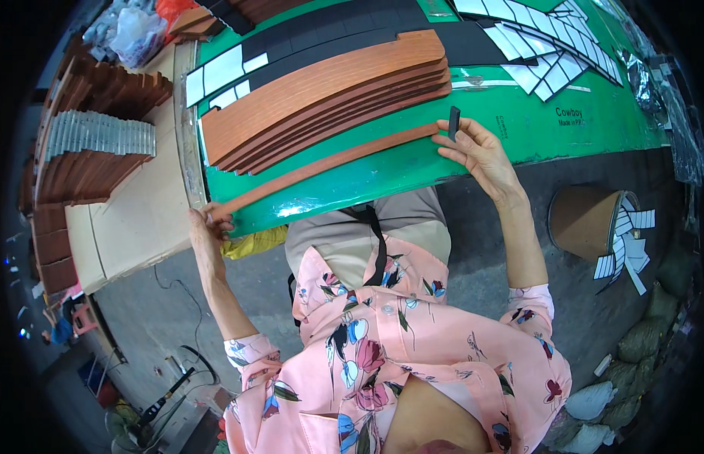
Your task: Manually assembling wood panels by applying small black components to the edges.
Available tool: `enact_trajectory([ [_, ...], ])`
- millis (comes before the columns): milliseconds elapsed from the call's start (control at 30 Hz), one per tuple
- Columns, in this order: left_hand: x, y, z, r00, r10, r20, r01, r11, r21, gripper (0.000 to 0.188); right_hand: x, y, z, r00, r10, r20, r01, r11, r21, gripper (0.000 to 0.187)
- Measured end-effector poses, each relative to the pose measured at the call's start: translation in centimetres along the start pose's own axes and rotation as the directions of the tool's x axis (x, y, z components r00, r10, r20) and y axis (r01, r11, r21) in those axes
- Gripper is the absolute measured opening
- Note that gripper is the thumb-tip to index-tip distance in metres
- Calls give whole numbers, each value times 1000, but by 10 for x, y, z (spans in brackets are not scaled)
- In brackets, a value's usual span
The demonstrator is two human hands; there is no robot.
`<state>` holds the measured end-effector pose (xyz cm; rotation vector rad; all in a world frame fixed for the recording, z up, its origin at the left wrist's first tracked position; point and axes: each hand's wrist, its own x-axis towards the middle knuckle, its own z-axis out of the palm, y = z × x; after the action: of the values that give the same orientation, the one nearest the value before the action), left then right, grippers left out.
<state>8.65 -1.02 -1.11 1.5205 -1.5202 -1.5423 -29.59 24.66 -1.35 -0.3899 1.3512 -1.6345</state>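
Observation:
A long reddish-brown wooden board (331, 164) stands edge-on along the near side of the green tabletop. Its left end is gripped by my left hand (208, 227), fingers wrapped round it at the table's corner. At the board's right end, my right hand (480, 157) pinches a small black strip (454, 123) between thumb and fingers. The strip is upright beside the board's tip; whether it touches the wood I cannot tell. Just beyond lies a stack of several curved wooden boards (329, 94), notched at the ends.
The green table (533, 136) also bears black sheets (344, 34) and white-backed pads (548, 64). To the left, wooden pieces (91, 174) and metal parts (102, 135) stand in rows on a cardboard-covered surface (155, 204). A brown bin (586, 219) with white strips sits on the floor at right.

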Motion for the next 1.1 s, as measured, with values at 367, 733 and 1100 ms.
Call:
enact_trajectory([
  [367,-20,-23,18,973,232,3,-229,961,-155,53,-11,22,-15,993,-84,-77,99,974,206,31],
  [733,-18,-20,43,745,615,-258,-565,788,245,33,-14,28,-19,989,-143,-45,149,975,165,30],
  [1100,-57,52,225,465,793,394,-878,358,317,34,-10,-17,0,833,-532,155,438,462,-771,19],
])
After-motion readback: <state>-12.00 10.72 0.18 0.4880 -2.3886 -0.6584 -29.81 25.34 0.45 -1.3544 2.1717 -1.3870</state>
